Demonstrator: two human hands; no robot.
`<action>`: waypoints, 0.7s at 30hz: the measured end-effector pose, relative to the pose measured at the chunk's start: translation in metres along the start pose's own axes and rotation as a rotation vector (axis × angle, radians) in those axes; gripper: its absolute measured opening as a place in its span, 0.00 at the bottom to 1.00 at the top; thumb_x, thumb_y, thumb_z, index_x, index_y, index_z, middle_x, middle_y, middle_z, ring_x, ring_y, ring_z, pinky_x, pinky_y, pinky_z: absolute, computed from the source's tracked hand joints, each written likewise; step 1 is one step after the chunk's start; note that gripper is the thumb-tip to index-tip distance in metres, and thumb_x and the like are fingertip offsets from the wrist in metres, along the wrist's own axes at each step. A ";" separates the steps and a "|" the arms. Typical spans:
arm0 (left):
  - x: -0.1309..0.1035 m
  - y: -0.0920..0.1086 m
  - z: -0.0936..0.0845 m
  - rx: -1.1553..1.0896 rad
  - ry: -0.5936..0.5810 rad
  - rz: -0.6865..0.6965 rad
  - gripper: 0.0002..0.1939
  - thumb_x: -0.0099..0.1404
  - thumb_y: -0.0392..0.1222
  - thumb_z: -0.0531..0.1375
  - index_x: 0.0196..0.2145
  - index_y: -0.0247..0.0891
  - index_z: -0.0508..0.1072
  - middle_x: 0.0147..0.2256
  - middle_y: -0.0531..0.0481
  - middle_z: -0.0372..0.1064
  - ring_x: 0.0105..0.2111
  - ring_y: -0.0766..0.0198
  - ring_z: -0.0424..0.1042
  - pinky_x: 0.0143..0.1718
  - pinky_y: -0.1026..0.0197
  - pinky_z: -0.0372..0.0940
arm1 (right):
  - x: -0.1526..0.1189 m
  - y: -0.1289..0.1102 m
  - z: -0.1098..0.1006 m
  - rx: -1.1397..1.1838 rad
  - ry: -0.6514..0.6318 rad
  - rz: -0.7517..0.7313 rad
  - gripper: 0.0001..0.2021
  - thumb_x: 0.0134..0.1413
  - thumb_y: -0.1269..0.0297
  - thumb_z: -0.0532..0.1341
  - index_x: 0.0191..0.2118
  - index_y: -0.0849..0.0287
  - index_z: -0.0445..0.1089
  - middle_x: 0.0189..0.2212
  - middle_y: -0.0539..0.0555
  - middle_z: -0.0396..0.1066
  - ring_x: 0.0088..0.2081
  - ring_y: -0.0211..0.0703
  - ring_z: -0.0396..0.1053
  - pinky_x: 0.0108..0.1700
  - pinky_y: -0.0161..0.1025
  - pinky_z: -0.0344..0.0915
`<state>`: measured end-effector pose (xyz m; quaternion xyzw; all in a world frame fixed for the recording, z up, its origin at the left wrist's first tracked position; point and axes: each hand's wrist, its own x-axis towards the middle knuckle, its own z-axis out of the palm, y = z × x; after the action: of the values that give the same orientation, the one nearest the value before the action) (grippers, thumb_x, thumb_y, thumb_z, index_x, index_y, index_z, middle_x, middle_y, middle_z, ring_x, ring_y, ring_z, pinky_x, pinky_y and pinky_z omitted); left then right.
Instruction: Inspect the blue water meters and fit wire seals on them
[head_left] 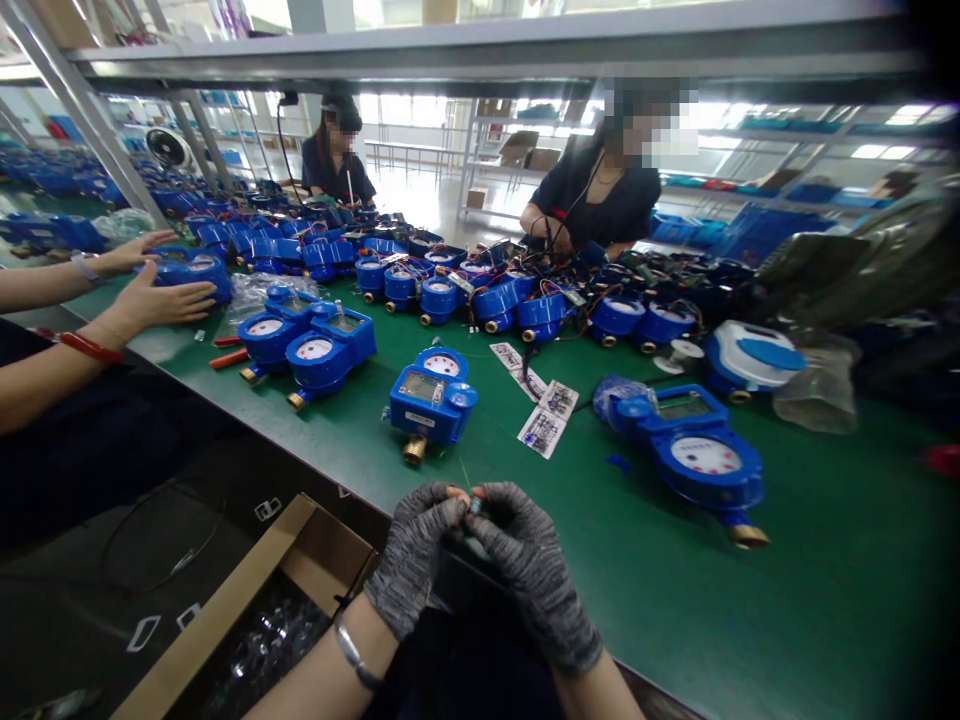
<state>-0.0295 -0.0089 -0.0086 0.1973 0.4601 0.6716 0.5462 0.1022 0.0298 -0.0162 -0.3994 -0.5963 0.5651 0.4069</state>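
Note:
My left hand (420, 545), in a grey fingerless glove, is closed, with its fingertips pinching a small greyish-blue piece (475, 505) at the table's front edge. Meeting it from the other side, my right hand (525, 555), gloved the same way, grips that piece too. A thin greenish strand rises from the fingertips. Just beyond my hands, a blue meter (429, 400) with a brass fitting rests on the green table (675, 620). Farther right lies another blue meter (697, 450), its display and round dial facing up.
Two blue meters (315, 350) stand at left, near a co-worker's hands (150, 290) on another meter. Printed label sheets (547, 420) lie mid-table. Rows of meters (439, 298) run behind. An open cardboard box (217, 600) holds clear parts below the edge. Two people sit opposite.

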 end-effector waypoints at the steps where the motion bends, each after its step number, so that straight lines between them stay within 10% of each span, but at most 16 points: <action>1: 0.002 -0.003 0.000 -0.020 -0.024 -0.027 0.16 0.45 0.48 0.73 0.26 0.34 0.76 0.26 0.48 0.74 0.28 0.62 0.72 0.32 0.61 0.68 | 0.000 0.000 0.000 0.019 -0.018 0.000 0.13 0.50 0.60 0.69 0.41 0.57 0.72 0.38 0.54 0.75 0.38 0.47 0.72 0.44 0.44 0.69; 17: 0.009 0.000 -0.005 0.370 -0.019 0.001 0.23 0.41 0.59 0.72 0.29 0.39 0.78 0.34 0.43 0.78 0.41 0.46 0.75 0.41 0.54 0.73 | 0.000 -0.010 0.005 -0.239 0.203 -0.232 0.05 0.51 0.68 0.66 0.35 0.60 0.75 0.32 0.54 0.72 0.35 0.44 0.71 0.39 0.39 0.69; 21: 0.010 -0.004 0.004 0.409 -0.087 -0.059 0.27 0.40 0.59 0.73 0.32 0.37 0.77 0.32 0.44 0.78 0.35 0.47 0.77 0.35 0.53 0.74 | -0.005 -0.023 -0.006 -0.371 0.092 -0.294 0.09 0.60 0.63 0.63 0.44 0.60 0.73 0.41 0.55 0.71 0.42 0.45 0.71 0.45 0.44 0.70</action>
<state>-0.0281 0.0021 -0.0122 0.3193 0.5684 0.5386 0.5338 0.1093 0.0258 0.0072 -0.4016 -0.7226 0.3618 0.4309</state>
